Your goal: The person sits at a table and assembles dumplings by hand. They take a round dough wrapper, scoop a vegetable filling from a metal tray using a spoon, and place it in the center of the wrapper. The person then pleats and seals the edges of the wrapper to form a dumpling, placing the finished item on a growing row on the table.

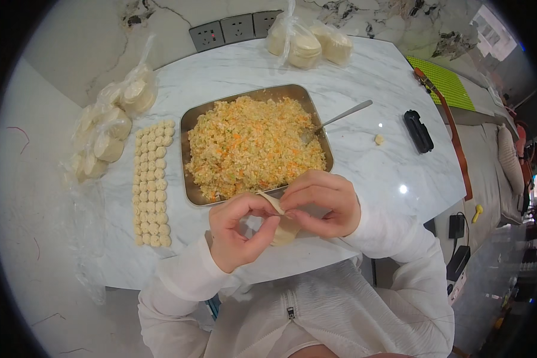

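Between my left hand [244,230] and my right hand [324,203], a thin dough wrapper [272,201] is pinched by fingertips from both sides. It is partly hidden by the fingers. More pale dough wrapper [286,230] shows just below them, on or over the table. Right behind my hands lies a rectangular metal tray [184,174] heaped with a chopped filling [255,143] flecked with orange and green. A metal spoon [347,115] stands in the filling, its handle leaning over the tray's right edge.
Rows of small pleated dumplings [151,183] lie left of the tray. Bags of round wrappers stand at the far left [109,127] and at the back [306,44]. A single small dough piece [379,139] and an open black case [418,132] are on the right.
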### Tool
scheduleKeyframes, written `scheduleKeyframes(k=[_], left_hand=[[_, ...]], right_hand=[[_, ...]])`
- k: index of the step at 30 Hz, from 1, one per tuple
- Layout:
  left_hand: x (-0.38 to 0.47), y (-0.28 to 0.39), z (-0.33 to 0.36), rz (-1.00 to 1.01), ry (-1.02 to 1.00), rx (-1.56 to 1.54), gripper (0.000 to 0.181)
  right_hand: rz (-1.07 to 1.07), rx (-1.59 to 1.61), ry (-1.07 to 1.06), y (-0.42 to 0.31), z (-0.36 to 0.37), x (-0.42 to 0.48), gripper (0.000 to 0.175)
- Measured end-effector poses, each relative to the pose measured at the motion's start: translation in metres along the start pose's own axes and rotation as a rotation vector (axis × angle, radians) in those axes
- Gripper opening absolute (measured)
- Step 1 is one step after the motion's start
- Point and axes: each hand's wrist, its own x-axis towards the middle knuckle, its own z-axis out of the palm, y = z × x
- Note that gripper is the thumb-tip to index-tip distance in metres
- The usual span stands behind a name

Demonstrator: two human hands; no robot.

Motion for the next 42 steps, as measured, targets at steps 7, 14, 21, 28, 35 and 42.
scheduleKeyframes(k=[7,14,21,28,35,42], left_hand=[[-0.002,-0.001,-0.005,-0.008,-0.068,0.08,0.01],[-0.001,0.002,-0.003,0.007,-0.05,0.081,0.011],[0.003,0.005,0.0,0.103,-0.026,0.154,0.013],[0.005,-0.003,-0.002,0.129,-0.028,0.127,0.014],[0.004,0.003,-0.001,-0.016,-0.071,0.078,0.015],[0.001,-0.002,-0.005,-0.006,-0.015,0.053,0.012]], right_hand=[[-0.044,-0.035,-0.009,0.003,0.001,-0.001,0.022],[-0.091,-0.076,-0.031,0.004,0.0,-0.001,0.023],[-0.03,-0.059,-0.035,-0.001,0.001,0.0,0.019],[0.128,-0.028,-0.004,-0.007,-0.002,0.001,0.013],[0.143,0.033,-0.028,-0.007,0.0,0.001,0.012],[0.225,0.006,0.074,-0.007,-0.003,0.0,0.01]])
